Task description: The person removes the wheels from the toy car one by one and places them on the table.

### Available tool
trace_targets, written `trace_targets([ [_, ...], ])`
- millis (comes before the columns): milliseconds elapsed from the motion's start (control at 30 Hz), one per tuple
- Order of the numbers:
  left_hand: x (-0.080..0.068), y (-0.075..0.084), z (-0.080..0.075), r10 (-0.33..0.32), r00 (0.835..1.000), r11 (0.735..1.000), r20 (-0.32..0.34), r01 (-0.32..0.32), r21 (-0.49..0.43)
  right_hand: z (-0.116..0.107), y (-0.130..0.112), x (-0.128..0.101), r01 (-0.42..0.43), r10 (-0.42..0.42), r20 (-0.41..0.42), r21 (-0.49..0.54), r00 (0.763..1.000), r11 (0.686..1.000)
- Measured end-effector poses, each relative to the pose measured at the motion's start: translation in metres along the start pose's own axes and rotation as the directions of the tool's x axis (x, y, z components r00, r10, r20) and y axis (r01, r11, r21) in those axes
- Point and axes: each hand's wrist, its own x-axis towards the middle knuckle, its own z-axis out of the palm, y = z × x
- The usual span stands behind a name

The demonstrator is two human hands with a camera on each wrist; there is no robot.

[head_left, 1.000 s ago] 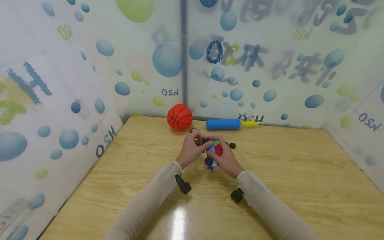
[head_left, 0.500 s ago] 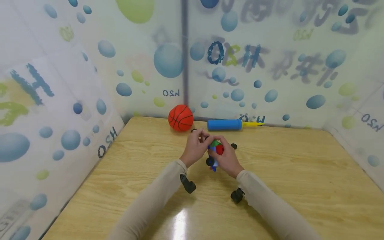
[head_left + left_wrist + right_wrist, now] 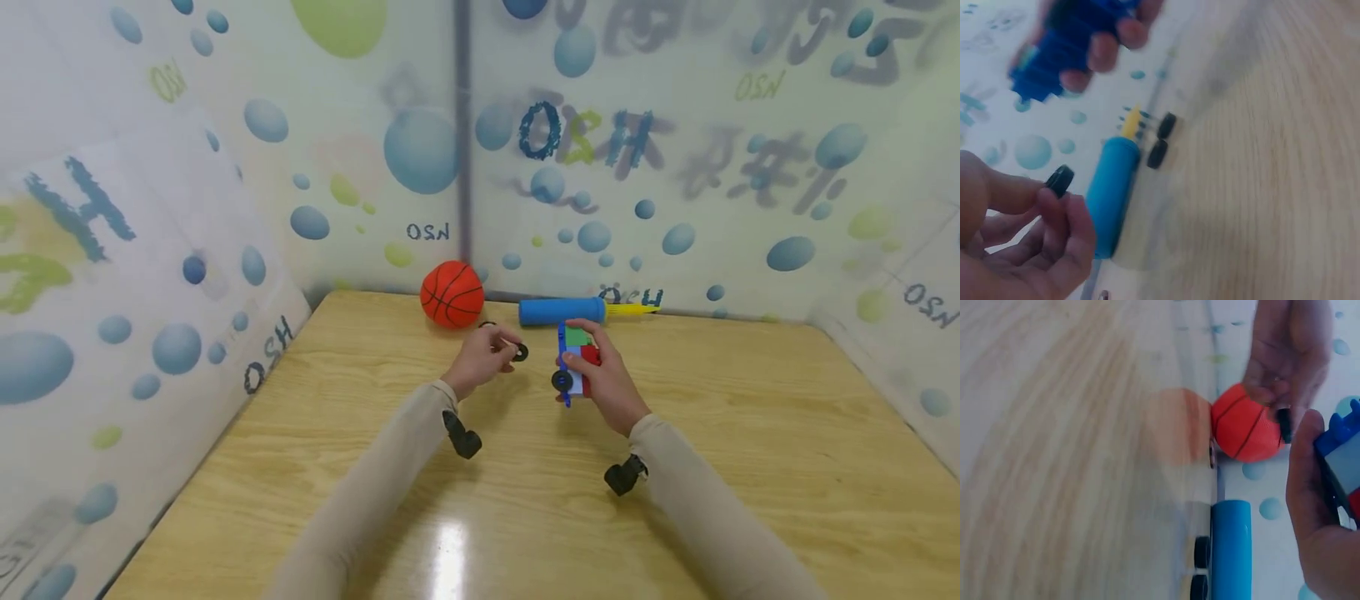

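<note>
My left hand (image 3: 478, 360) pinches a small black toy wheel (image 3: 521, 352) between thumb and fingers; the left wrist view shows the wheel (image 3: 1060, 181) edge-on at the fingertips. A short way to the right, my right hand (image 3: 613, 382) grips a toy vehicle (image 3: 573, 358) made of blocks, with a blue chassis and green, red and pale blue parts. The vehicle stands on end above the table, its chassis side facing the left hand. One black wheel (image 3: 562, 381) shows at its lower end, while the chassis' upper end has none on the visible side.
Behind the hands, a red basketball (image 3: 452, 294) and a blue hand pump (image 3: 561, 312) with a yellow tip lie near the back wall. Two loose black wheels (image 3: 1166, 125) rest beside the pump. Another small round piece (image 3: 487, 324) sits by the ball. Printed walls border the wooden table (image 3: 720, 467).
The hands have drawn apart. My left hand has come away from the vehicle's upper end with the wheel in its fingers, and my right hand has carried the vehicle to the right.
</note>
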Motion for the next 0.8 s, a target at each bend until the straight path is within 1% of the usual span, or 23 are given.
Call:
trace_targets([
  [67,0.008,-0.002,0.005,-0.026,0.999,0.997,0.044,0.023,0.07,-0.007,-0.003,-0.001,0.01,-0.009,-0.008,0.011,1.0,1.0],
  [167,0.02,-0.002,0.014,-0.048,0.996,0.986,0.081,0.034,0.161,-0.017,-0.009,-0.002,0.029,-0.028,-0.028,0.032,0.999,0.999],
  [233,0.027,-0.003,0.02,-0.043,0.995,0.974,0.093,0.021,0.228,-0.023,-0.013,-0.003,0.043,-0.04,-0.047,0.056,0.998,0.997],
  [300,0.032,-0.003,0.026,-0.034,0.995,0.955,0.091,0.005,0.297,-0.028,-0.016,-0.005,0.054,-0.049,-0.062,0.073,0.997,0.996],
  [333,0.035,-0.003,0.029,-0.03,0.996,0.942,0.084,0.0,0.336,-0.03,-0.017,-0.005,0.057,-0.051,-0.069,0.08,0.996,0.995],
  [400,0.04,-0.004,0.034,-0.024,0.998,0.908,0.062,-0.004,0.42,-0.033,-0.018,-0.007,0.06,-0.054,-0.074,0.085,0.996,0.995],
  [500,0.046,-0.008,0.04,-0.017,1.0,0.849,0.025,0.001,0.529,-0.034,-0.018,-0.007,0.056,-0.049,-0.079,0.087,0.996,0.995],
  [533,0.049,-0.009,0.042,-0.012,1.0,0.825,0.019,-0.001,0.566,-0.034,-0.017,-0.008,0.054,-0.047,-0.079,0.087,0.996,0.995],
  [600,0.052,-0.011,0.046,-0.009,1.0,0.788,0.013,-0.001,0.615,-0.034,-0.016,-0.008,0.053,-0.046,-0.08,0.085,0.996,0.995],
  [700,0.056,-0.011,0.049,-0.012,1.0,0.753,0.008,0.004,0.658,-0.032,-0.014,-0.007,0.056,-0.049,-0.079,0.093,0.996,0.994],
  [800,0.057,-0.008,0.051,-0.031,1.0,0.739,-0.003,0.025,0.673,-0.031,-0.014,-0.007,0.064,-0.057,-0.075,0.089,0.996,0.994],
])
